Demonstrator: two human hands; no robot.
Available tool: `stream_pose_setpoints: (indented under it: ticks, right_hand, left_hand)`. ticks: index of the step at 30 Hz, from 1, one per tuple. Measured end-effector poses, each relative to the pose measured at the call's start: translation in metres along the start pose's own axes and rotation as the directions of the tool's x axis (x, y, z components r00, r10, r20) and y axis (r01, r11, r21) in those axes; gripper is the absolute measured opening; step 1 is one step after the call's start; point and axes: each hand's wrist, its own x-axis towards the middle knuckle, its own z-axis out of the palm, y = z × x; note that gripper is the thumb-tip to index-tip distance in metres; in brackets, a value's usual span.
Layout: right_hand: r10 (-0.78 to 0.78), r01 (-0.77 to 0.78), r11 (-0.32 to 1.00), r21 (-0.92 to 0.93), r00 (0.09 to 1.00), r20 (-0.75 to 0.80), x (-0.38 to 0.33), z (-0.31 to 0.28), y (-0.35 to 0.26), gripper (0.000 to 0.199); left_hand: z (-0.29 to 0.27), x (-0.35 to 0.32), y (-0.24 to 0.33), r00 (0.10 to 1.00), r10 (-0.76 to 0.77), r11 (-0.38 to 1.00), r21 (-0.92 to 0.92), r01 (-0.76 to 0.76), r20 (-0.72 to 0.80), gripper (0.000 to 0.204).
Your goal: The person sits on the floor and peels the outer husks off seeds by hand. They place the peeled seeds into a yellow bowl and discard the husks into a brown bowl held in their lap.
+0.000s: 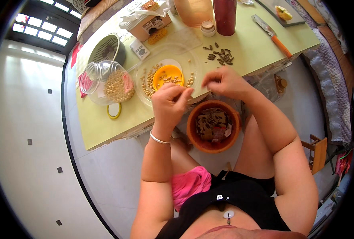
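My left hand [170, 102], fingers drawn together, hovers at the near rim of a small yellow dish [156, 75] with pale shelled kernels in it. My right hand [227, 83] is closed too, just beyond the table edge's near side, below a pile of dark striped sunflower seeds [225, 57]. What either hand pinches, if anything, is too small or hidden to make out. The dish rests in a clear plastic tray [142, 65], with round tan beans [148, 81] scattered around it. Beneath both hands, a brown bucket [191, 125] holds dark seed shells and paper scraps.
Left of the tray, a clear jar [119, 87] of beans lies tilted beside a green colander [119, 44]. A yellow-rimmed lid [114, 111] sits near the edge. Farther back are a tissue box [151, 26], a dark red cup [225, 18] and an orange-handled knife [278, 43].
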Motion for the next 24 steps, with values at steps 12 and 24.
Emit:
stream_pose_setpoints:
  ticks: [12, 24]
  right_hand:
    - [-0.189, -0.203, 0.734, -0.648, 0.856, -0.482, 0.042, -0.007, 0.043, 0.013]
    - [0.196, -0.069, 0.897, 0.437, 0.948, -0.252, 0.019, -0.010, 0.013, 0.016]
  left_hand:
    - [0.030, -0.004, 0.001, 0.995, 0.077, 0.996, 0.042, -0.079, 0.066, 0.007]
    - [0.032, 0.000, 0.000, 0.994, 0.049, 0.999, 0.014, -0.048, -0.101, 0.010]
